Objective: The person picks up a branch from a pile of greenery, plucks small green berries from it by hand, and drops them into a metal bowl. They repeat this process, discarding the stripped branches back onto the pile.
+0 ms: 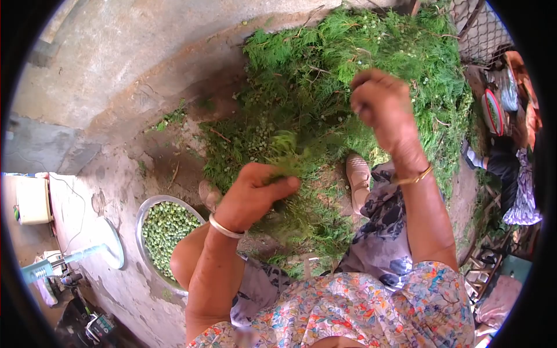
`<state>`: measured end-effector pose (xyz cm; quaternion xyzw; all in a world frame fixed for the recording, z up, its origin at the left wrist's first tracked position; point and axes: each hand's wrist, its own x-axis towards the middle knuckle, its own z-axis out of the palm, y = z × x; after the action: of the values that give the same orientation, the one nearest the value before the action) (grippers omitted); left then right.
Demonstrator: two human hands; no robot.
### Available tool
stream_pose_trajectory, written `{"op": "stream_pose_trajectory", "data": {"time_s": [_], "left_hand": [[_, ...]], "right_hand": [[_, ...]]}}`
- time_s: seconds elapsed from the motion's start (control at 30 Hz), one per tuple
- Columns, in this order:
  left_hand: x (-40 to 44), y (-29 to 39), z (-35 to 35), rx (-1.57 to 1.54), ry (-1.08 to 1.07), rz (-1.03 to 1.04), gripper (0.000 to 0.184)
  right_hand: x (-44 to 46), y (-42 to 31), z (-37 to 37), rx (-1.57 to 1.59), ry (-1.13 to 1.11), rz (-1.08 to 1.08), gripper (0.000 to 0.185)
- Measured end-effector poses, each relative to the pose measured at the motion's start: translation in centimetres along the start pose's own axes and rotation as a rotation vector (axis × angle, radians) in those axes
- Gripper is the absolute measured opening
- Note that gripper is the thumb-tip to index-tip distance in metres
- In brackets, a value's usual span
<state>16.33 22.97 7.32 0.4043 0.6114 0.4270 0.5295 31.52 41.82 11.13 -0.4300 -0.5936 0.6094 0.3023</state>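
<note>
Left hand: the left hand [249, 188], with a pale bangle [226, 228] at its wrist, was closed around a feathery green sprig [284, 145], thumb pressed toward the fingers; the sprig stuck out past the knuckles and was blurred at the tip.
Right hand: the right hand [383, 101] was raised over the greenery, ahead and to the right of the left hand, its fingers curled in; blur made it impossible to tell whether they were fully closed or pinched anything. A gold-coloured bracelet [415, 176] circled its wrist.
Branches: a broad pile of green branches [360, 49], dotted with small pale berries, spread ahead of the left hand and beneath and beyond the right.
Basin: a round metal basin [141, 246] sat on the floor [130, 185] to the left of the left hand, well apart from it, with green berries [168, 223] covering its inside; the person's left knee overlapped its rim from this view.
Shoes: one light shoe [358, 180] stood below the right hand, the other [209, 195] just left of the left hand.
Beyond: wire mesh [478, 35] rose ahead and to the right of the right hand; farther right of it was another person's dark-clothed leg [505, 168].
</note>
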Motion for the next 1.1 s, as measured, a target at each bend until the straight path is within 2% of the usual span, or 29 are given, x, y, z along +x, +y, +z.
{"op": "stream_pose_trajectory", "data": {"time_s": [0.03,0.1,0.13,0.2,0.23,0.37,0.43,0.47,0.53,0.67,0.73,0.87,0.93,0.97,1.03,1.07,1.1], "left_hand": [[-0.2,-0.4,-0.3,-0.167,0.071,-0.040,0.017],[-0.4,-0.2,-1.2,-0.412,0.190,-0.103,0.016],[-0.3,0.1,-1.2,-0.408,0.193,-0.107,0.016],[-0.1,0.7,-1.2,-0.746,0.433,0.011,0.014],[-0.5,0.2,-2.6,-0.699,0.366,-0.035,0.016],[-0.4,-1.5,-4.4,-0.888,0.333,-0.032,0.024],[-0.1,-1.7,-4.9,-1.023,0.113,0.080,0.033],[-0.1,-1.6,-4.9,-1.023,0.112,0.079,0.033],[-0.2,-1.1,-5.0,-1.165,0.174,0.067,0.035],[0.0,-1.4,-5.9,-1.211,0.131,0.071,0.030],[0.0,-1.4,-6.0,-1.288,0.239,0.020,0.027],[0.0,-1.3,-6.1,-1.322,0.335,-0.059,0.025],[0.2,-0.9,-5.6,-1.210,0.481,-0.153,0.026],[0.3,-1.4,-5.7,-1.210,0.480,-0.152,0.026],[0.4,-2.1,-5.6,-1.171,0.257,-0.157,0.030],[0.6,-2.3,-5.0,-1.171,0.256,-0.158,0.030],[1.0,-0.8,-3.4,-1.142,0.393,-0.157,0.035]], "right_hand": [[0.4,0.2,-0.7,0.000,0.000,0.006,0.012],[1.2,0.7,-1.5,0.347,-0.093,0.150,0.007],[1.0,1.1,-1.2,0.353,-0.094,0.152,0.007],[0.4,1.9,0.1,0.306,-0.159,0.310,0.019],[-0.1,2.4,0.7,0.257,-0.213,0.295,0.032],[-1.3,3.9,2.7,0.245,-0.390,0.380,0.033],[-1.9,4.6,3.6,0.141,-0.489,0.390,0.038],[-2.1,5.1,4.0,0.142,-0.488,0.391,0.038],[-2.6,5.9,4.6,-0.045,-0.540,0.270,0.047],[-3.3,6.1,5.0,-0.111,-0.653,0.260,0.057],[-3.6,6.4,5.5,0.049,-0.628,0.403,0.062],[-3.7,4.3,5.1,0.198,-0.573,0.469,0.057],[-3.3,4.0,4.9,0.277,-0.575,0.416,0.045],[-3.2,4.0,4.9,0.277,-0.575,0.415,0.045],[-3.1,4.2,4.9,0.069,-0.625,0.244,0.030],[-3.1,4.2,4.9,0.069,-0.624,0.245,0.030],[-3.1,4.2,4.9,0.153,-0.594,0.308,0.023]]}}
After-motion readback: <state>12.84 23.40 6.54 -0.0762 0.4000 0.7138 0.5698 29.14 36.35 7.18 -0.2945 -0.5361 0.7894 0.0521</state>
